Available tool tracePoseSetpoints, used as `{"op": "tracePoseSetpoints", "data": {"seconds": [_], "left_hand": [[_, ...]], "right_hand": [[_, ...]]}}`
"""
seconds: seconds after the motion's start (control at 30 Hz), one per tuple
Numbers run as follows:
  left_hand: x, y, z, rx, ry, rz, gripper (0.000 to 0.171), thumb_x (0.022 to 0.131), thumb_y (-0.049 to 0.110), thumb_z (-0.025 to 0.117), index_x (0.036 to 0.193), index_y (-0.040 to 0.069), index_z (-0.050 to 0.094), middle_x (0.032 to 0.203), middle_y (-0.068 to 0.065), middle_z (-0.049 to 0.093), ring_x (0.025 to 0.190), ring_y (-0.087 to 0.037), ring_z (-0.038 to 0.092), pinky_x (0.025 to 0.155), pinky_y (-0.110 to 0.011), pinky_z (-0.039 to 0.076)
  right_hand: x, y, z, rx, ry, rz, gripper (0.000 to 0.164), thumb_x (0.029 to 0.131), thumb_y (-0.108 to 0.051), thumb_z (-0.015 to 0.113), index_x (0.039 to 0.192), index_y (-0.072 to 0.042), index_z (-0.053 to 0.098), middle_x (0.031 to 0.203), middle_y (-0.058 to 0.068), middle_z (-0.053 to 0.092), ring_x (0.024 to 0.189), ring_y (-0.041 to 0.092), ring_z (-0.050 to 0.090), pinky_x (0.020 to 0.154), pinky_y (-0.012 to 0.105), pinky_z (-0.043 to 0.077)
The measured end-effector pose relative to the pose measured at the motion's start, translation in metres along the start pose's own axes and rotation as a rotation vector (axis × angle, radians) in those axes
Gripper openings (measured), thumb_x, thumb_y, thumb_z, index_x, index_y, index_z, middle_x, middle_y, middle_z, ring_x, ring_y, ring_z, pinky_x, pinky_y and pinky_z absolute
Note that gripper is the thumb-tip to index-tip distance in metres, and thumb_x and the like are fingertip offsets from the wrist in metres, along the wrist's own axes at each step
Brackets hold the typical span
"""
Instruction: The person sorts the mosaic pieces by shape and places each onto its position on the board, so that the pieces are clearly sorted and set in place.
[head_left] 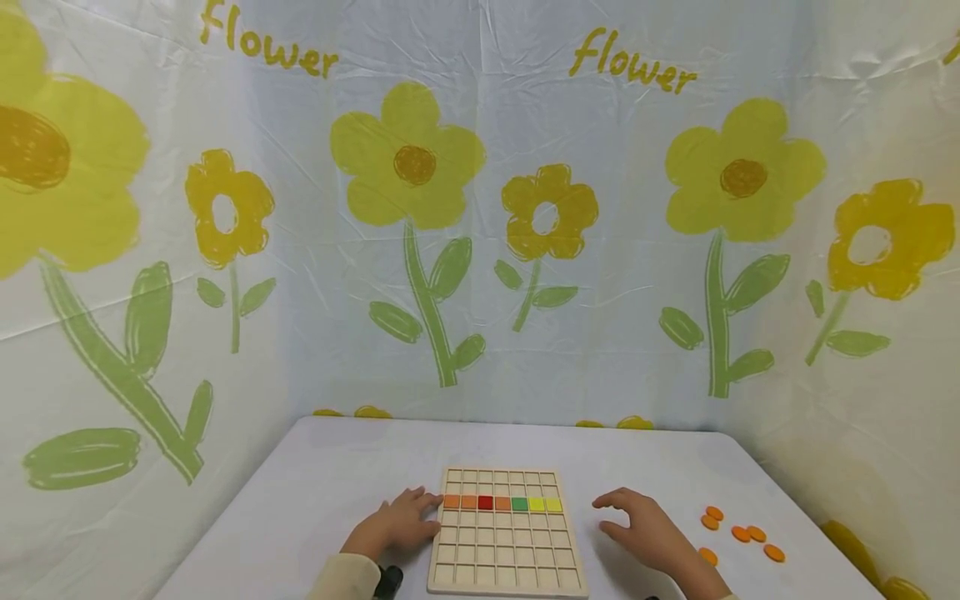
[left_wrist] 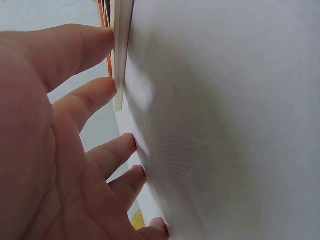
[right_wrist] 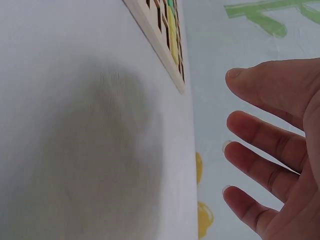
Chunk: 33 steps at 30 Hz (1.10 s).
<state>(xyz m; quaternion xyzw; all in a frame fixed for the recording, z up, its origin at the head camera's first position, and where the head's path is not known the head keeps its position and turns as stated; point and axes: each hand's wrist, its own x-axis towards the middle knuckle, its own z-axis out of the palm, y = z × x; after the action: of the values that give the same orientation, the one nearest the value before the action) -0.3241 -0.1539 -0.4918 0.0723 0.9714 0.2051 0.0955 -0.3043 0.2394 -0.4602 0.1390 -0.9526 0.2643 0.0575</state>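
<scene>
A wooden grid board (head_left: 507,556) lies flat on the table. One row near its far end is filled with square tiles: orange, a red tile (head_left: 486,502), a green tile (head_left: 520,504) and yellow at the right. My left hand (head_left: 401,523) is at the board's left side. In the left wrist view, its thumb and index finger touch the board's edge (left_wrist: 119,60), while the other fingertips rest on the table. My right hand (head_left: 647,533) hovers to the right of the board, fingers apart and slightly bent, holding nothing; the right wrist view shows the board's corner (right_wrist: 172,75) beyond it.
Several orange discs (head_left: 741,534) lie scattered on the table (head_left: 330,475), right of my right hand. Behind and along both sides hangs a pale cloth (head_left: 480,350) printed with flowers. A dark band (head_left: 388,581) is around my left wrist.
</scene>
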Motion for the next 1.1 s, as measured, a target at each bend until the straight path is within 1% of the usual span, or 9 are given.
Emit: {"op": "tracePoseSetpoints", "data": {"seconds": [0.23,0.37,0.5,0.63,0.83,0.9,1.1], "left_hand": [[-0.002,0.001,0.0,-0.002,0.006,-0.006,0.051,0.092,0.038,0.059,0.138,0.017,0.054,0.149,-0.017,0.043,0.141,-0.043,0.031,0.11,-0.073,0.018],[-0.004,0.003,-0.001,0.001,0.009,-0.003,0.051,0.091,0.038,0.059,0.137,0.017,0.055,0.148,-0.017,0.043,0.141,-0.044,0.032,0.11,-0.073,0.018],[-0.004,0.003,-0.001,-0.004,0.011,0.008,0.05,0.092,0.037,0.059,0.137,0.016,0.055,0.148,-0.018,0.043,0.141,-0.044,0.032,0.109,-0.074,0.017],[-0.001,0.001,0.0,-0.002,0.01,0.006,0.051,0.092,0.038,0.058,0.138,0.017,0.054,0.148,-0.018,0.043,0.141,-0.044,0.031,0.11,-0.074,0.017],[0.0,0.001,0.0,0.008,0.009,0.002,0.051,0.092,0.038,0.058,0.138,0.017,0.054,0.148,-0.017,0.043,0.141,-0.043,0.032,0.11,-0.073,0.018],[-0.001,0.001,0.0,0.005,0.006,0.005,0.051,0.092,0.038,0.058,0.138,0.017,0.054,0.148,-0.017,0.043,0.141,-0.043,0.032,0.109,-0.073,0.018],[-0.002,0.001,-0.001,0.008,0.003,0.01,0.051,0.092,0.037,0.059,0.138,0.016,0.054,0.148,-0.018,0.043,0.141,-0.044,0.032,0.109,-0.074,0.018]], "right_hand": [[-0.006,0.014,-0.008,-0.012,0.018,0.057,0.023,0.082,-0.017,0.076,0.104,-0.018,0.071,0.109,-0.002,0.068,0.111,0.027,0.062,0.099,0.056,0.047],[-0.009,0.022,-0.014,-0.03,0.012,0.094,0.024,0.082,-0.018,0.076,0.105,-0.019,0.071,0.11,-0.001,0.068,0.11,0.027,0.062,0.098,0.057,0.048],[-0.014,0.029,-0.02,-0.039,0.015,0.107,0.025,0.081,-0.018,0.076,0.106,-0.018,0.071,0.112,0.001,0.068,0.109,0.027,0.062,0.095,0.055,0.05],[-0.019,0.037,-0.026,-0.043,0.016,0.116,0.026,0.081,-0.019,0.077,0.106,-0.018,0.071,0.113,0.001,0.068,0.11,0.028,0.062,0.094,0.054,0.051],[-0.026,0.051,-0.034,-0.028,0.025,0.102,0.028,0.081,-0.019,0.076,0.108,-0.016,0.07,0.114,0.003,0.067,0.11,0.029,0.062,0.092,0.053,0.052],[-0.029,0.057,-0.037,-0.027,0.039,0.076,0.028,0.081,-0.018,0.076,0.108,-0.014,0.07,0.113,0.005,0.067,0.107,0.029,0.063,0.09,0.051,0.053],[-0.036,0.068,-0.043,-0.04,0.048,0.057,0.029,0.08,-0.02,0.077,0.108,-0.014,0.07,0.111,0.003,0.068,0.103,0.027,0.064,0.084,0.044,0.055]]}}
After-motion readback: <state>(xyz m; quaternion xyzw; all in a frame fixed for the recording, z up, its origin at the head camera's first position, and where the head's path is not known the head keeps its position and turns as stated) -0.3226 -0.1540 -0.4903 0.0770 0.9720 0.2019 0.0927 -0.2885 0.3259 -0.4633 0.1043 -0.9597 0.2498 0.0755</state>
